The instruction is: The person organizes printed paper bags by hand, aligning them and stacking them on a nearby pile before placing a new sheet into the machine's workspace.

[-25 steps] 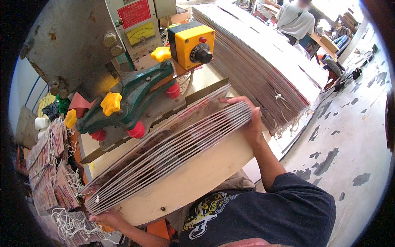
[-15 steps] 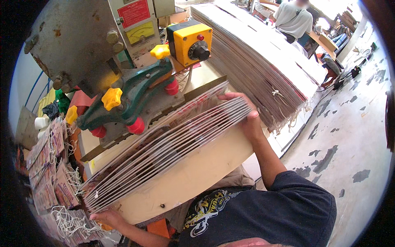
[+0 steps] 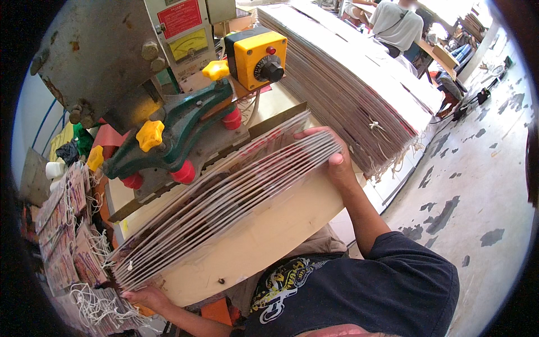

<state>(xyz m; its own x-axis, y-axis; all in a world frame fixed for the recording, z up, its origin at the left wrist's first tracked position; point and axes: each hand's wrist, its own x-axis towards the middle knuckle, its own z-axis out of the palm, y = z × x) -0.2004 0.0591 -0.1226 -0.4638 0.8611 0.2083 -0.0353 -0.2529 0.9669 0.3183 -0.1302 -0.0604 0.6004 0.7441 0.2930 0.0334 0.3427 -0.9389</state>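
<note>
Between my hands is a stack of thin flat printed sheets (image 3: 224, 196), standing on edge and bowed, with the layers fanned slightly apart. My left hand (image 3: 145, 296) grips its near left end. My right hand (image 3: 338, 160) is wrapped round the far right end, thumb on the near side. A small white knot shows near the left end. The stack sits over a cream work board (image 3: 264, 238), along a metal bar (image 3: 281, 121) below the press. Above it stands the press head, with a dark green bracket (image 3: 174, 132), yellow star knobs (image 3: 150, 136) and red mounts (image 3: 183, 172).
A yellow control box (image 3: 258, 57) with a black dial is beside the press. At the right rises a tall stack of flat pieces (image 3: 342, 84) with white cords. Several corded printed bundles (image 3: 73, 247) lie at the left. Another person (image 3: 396, 28) sits at the back right.
The sheets' upper edges have shifted slightly and fan a little differently. Both hands keep their hold in nearly the same place.
</note>
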